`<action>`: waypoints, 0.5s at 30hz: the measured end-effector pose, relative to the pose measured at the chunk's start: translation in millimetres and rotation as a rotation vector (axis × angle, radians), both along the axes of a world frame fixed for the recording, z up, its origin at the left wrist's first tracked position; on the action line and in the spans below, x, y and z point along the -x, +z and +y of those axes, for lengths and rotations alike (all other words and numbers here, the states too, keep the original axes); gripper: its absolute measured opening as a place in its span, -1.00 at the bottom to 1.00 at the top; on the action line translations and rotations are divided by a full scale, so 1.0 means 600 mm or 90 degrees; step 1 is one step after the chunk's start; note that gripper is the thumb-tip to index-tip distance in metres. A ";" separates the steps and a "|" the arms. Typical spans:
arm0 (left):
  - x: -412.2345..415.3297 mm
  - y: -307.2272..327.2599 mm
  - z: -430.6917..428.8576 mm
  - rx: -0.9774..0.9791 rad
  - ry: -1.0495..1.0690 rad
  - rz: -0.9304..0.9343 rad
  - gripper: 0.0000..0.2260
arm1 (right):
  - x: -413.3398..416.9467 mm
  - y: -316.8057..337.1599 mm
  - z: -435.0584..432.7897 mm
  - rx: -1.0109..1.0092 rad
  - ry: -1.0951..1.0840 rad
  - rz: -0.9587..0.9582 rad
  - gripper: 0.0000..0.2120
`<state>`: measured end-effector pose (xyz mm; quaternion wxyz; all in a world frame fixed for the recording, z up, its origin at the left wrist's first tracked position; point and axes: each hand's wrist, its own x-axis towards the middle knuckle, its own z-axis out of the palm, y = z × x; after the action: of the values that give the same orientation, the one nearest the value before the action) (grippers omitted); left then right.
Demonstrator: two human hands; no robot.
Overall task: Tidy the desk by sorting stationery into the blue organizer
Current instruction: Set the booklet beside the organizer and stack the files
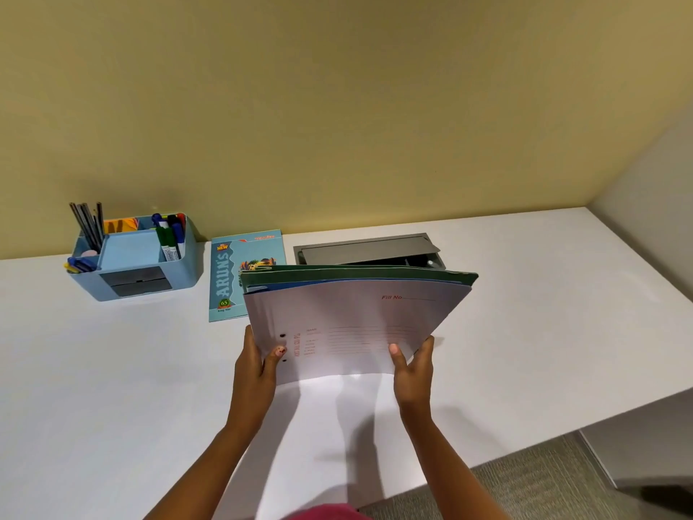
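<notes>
L hand (258, 360) & R hand (412, 364) each pinch a near corner of the files (356, 332), held tilted over the worktop (112, 369), long axis L–R; organizer (187, 264) sits far-left, nearer L hand, notebook (227, 279) betw.

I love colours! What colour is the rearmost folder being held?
Dark green folder, best in the head view.

I log white desk (112, 369): organizer (187, 268) far left of L hand (255, 365), notebook (225, 279) beyond it, hatch (360, 249) beyond R hand (412, 369).
</notes>
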<state>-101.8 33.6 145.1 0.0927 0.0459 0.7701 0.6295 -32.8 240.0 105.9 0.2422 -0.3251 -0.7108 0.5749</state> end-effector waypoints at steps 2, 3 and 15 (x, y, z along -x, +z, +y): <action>-0.005 0.001 -0.001 0.001 -0.001 -0.004 -0.62 | -0.005 -0.005 0.000 -0.010 -0.013 0.008 -0.50; -0.008 0.000 -0.001 0.002 -0.003 -0.009 -0.62 | -0.008 -0.008 -0.002 -0.019 -0.021 0.011 -0.51; -0.005 -0.010 -0.022 0.026 -0.063 -0.056 -0.61 | -0.025 -0.012 -0.011 -0.059 -0.045 -0.029 -0.54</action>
<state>-99.0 20.7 139.2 0.1582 0.0543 0.7748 0.6097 -17.6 233.3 98.6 0.2608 -0.3512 -0.7302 0.5248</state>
